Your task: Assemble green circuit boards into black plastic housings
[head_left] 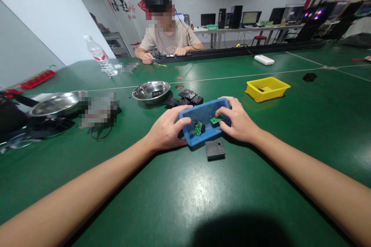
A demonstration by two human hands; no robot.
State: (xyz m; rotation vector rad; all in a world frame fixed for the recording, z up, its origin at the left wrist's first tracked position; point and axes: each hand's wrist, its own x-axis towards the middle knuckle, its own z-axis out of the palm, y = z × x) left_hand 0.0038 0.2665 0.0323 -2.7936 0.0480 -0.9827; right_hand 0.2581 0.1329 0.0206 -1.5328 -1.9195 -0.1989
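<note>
A blue plastic bin is tilted towards me above the green table. My left hand grips its left end, thumb over the rim. Two small green circuit boards show inside: one circuit board lies near the left end beside a dark round part. The other circuit board is at the thumb and forefinger of my right hand, which closes on it while the other fingers rest behind the bin's right end. Just in front of the bin, a dark grey plastic case with a small hole lies on the table.
Black plastic cases lie behind the bin, beside a steel bowl with a black part in it. A yellow bin stands right. Another steel bowl and a water bottle are left. Across the table sits a person.
</note>
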